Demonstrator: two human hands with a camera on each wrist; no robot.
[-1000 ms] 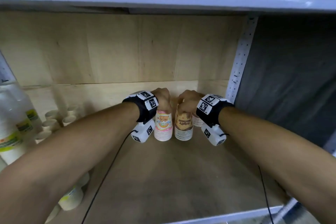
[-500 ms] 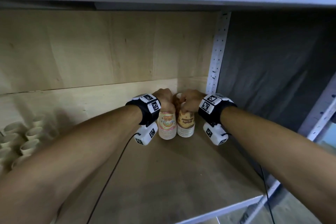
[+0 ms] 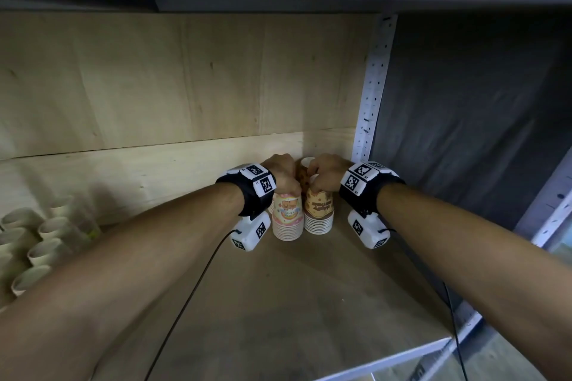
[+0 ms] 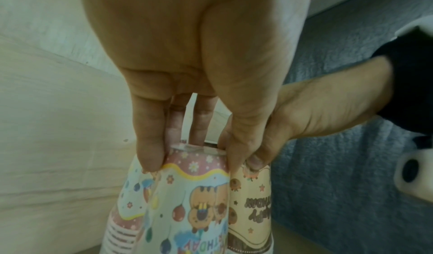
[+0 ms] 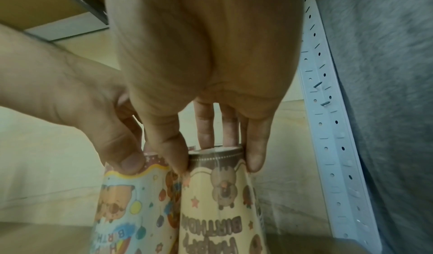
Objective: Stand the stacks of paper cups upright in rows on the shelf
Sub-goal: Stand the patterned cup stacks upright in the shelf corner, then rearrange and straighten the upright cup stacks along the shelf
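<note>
Where shelf meets its far right corner, against the back board and white post: two upside-down stacks, side by side and touching. Pink stack, top pinched by left hand. Brown stack, top pinched by right hand. Plain cups along left edge.

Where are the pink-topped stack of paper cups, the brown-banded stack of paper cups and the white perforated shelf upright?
pink-topped stack of paper cups (image 3: pixel 288 219): head view, printed side wall.
brown-banded stack of paper cups (image 3: pixel 319 213): head view, printed side wall.
white perforated shelf upright (image 3: pixel 373 86): head view, mid-height of the post's face.
</note>
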